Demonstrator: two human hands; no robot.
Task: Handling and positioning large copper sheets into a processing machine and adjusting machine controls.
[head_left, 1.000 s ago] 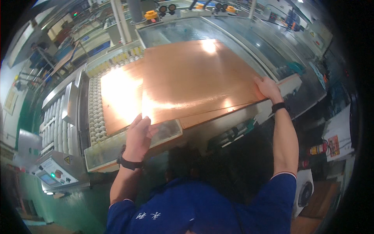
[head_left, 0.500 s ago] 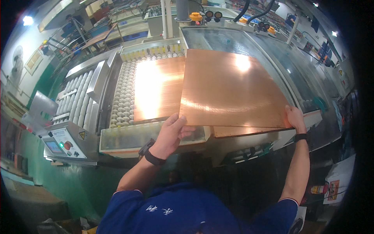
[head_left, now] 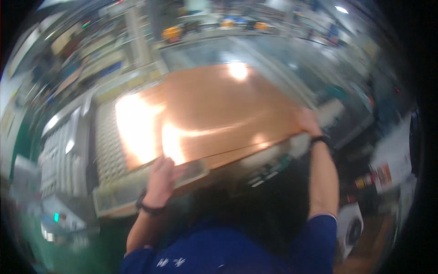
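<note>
A large, shiny copper sheet spans the middle of the view, held at its near corners. My left hand is closed on the near left corner, though motion blurs its fingers. At the near right corner, my right hand grips the edge with its fingers partly hidden. A second copper sheet lies on the roller bed to the left, its right side covered by the held sheet. Below the held sheet's near edge shows a strip of another copper sheet.
To the left stands a roller unit with a control box. A clear-fronted trough wall borders the roller bed. Behind and to the right runs a machine with glassy covers. The whole picture is smeared by motion.
The view has swung, shifting the machine and both hands left and the left side downward. The held copper sheet still overlaps the one on the rollers; both hands keep their grip.
</note>
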